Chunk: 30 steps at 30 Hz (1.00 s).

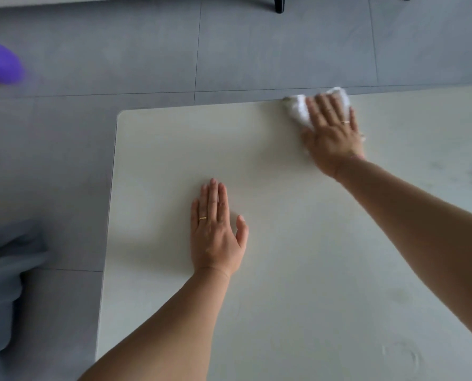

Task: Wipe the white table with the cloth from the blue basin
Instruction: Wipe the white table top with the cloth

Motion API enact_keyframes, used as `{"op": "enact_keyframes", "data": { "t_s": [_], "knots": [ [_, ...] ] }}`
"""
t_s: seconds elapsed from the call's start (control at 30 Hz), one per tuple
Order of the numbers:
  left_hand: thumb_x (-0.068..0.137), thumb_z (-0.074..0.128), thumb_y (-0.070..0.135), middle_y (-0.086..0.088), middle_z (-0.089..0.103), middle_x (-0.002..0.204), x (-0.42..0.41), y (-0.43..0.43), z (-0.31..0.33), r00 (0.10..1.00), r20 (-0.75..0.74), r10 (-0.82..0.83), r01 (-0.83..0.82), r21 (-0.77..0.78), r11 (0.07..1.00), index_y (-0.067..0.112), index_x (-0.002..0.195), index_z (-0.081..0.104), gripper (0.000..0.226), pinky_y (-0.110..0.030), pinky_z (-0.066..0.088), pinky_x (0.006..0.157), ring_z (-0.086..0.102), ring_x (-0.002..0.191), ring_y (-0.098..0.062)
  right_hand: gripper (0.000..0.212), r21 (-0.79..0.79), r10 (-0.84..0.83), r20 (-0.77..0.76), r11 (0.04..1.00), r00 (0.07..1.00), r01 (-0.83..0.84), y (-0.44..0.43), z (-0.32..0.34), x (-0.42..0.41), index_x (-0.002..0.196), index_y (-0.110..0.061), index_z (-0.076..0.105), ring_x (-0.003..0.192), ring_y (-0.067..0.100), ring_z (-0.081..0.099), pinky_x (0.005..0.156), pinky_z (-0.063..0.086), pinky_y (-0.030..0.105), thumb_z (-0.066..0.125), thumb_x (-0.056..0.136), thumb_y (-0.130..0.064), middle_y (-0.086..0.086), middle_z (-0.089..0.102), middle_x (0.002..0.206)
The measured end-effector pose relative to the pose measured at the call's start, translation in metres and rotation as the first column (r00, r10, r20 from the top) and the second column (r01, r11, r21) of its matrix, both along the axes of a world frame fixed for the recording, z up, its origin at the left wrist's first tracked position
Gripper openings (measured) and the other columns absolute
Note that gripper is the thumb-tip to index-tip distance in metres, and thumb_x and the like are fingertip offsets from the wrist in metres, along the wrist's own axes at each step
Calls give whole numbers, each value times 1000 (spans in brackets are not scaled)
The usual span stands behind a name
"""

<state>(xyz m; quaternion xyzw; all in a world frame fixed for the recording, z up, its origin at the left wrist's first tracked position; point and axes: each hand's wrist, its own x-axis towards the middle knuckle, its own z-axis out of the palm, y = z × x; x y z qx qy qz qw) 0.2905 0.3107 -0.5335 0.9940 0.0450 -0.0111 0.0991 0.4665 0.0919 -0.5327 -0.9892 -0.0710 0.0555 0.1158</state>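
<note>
Two hands [215, 235] [332, 133], one cloth [298, 108], one table [284, 284]

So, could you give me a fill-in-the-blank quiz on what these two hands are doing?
The right hand presses a crumpled ____ cloth onto the smooth white table.
The left hand rests flat on the table, holding ____.
The cloth sits near the table's ____ edge.
Missing words: white, nothing, far.

floor: grey tiles [119, 64] | top: black furniture leg [279, 4] | left: blurred purple object [1, 63]
</note>
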Motion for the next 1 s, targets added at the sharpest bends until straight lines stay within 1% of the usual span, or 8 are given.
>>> {"op": "enact_keyframes", "data": {
  "t_s": [0.2, 0.4, 0.47, 0.6, 0.7, 0.77, 0.87, 1.0],
  "knots": [
    [88, 35, 35, -14, 28, 154, 0, 0, -2, 1000, 9, -2, 2, 12, 1000, 1, 145, 33, 66, -41, 18, 117, 25, 143, -29, 62, 0, -429, -56, 903, 901, 430, -17, 3, -2, 151, -24, 9, 146, 24, -3, 117, -4, 47, 33, 95, -35, 4, 3, 160],
    [87, 33, 36, -14, 28, 154, 0, 1, -3, 1000, -5, -2, 2, 24, 1000, 1, 145, 32, 67, -43, 19, 116, 25, 143, -28, 62, 8, 58, -17, 998, 998, -58, 32, 2, -59, 151, -26, 11, 147, 21, -1, 116, -5, 41, 36, 95, -35, 1, 6, 160],
    [87, 32, 37, -14, 27, 155, 1, 1, -3, 1000, -10, -3, 3, 25, 1000, 1, 145, 31, 68, -42, 18, 117, 24, 143, -28, 59, 11, 71, 3, 997, 997, -71, -1, 2, -61, 150, -27, 14, 147, 20, 1, 117, -2, 40, 36, 96, -36, 0, 9, 159],
    [87, 30, 37, -14, 26, 155, 0, 0, -2, 1000, -5, -5, 5, 7, 1000, 1, 145, 31, 68, -43, 17, 117, 23, 144, -29, 59, 19, -315, -30, 949, 949, 316, -75, 2, -77, 150, -25, 13, 146, 20, -1, 118, 1, 44, 33, 96, -33, 1, 8, 160],
    [87, 30, 36, -14, 25, 155, 0, 1, -5, 1000, 5, -6, 6, -1, 1000, 1, 145, 30, 68, -44, 18, 117, 22, 144, -29, 60, -1, -525, -58, 850, 849, 526, -58, 6, -91, 151, -26, 9, 146, 21, -3, 118, -3, 45, 33, 97, -36, 1, 4, 160],
    [86, 30, 36, -14, 25, 155, -1, 1, -5, 1000, 14, -6, 6, -1, 1000, 1, 145, 31, 68, -44, 17, 117, 22, 144, -29, 62, 14, -466, -60, 884, 883, 467, -15, 4, -108, 151, -26, 8, 146, 22, -4, 117, -5, 45, 35, 96, -36, 2, 3, 160],
    [85, 32, 35, -14, 26, 155, -1, -1, -4, 1000, 28, -5, 5, -13, 1000, 1, 145, 32, 68, -44, 17, 117, 23, 144, -29, 62, 35, -141, -25, 989, 990, 142, 34, 1, -148, 150, -26, 13, 147, 21, -1, 117, -5, 43, 38, 94, -35, 2, 8, 159],
    [86, 31, 35, -14, 26, 155, -2, -1, -2, 999, 37, -7, 8, -21, 1000, 1, 145, 32, 68, -43, 16, 117, 22, 144, -29, 58, 16, 63, -17, 998, 998, -63, -13, 1, -157, 150, -26, 17, 147, 20, 0, 118, 1, 42, 39, 97, -35, 1, 11, 159]
  ]
}}
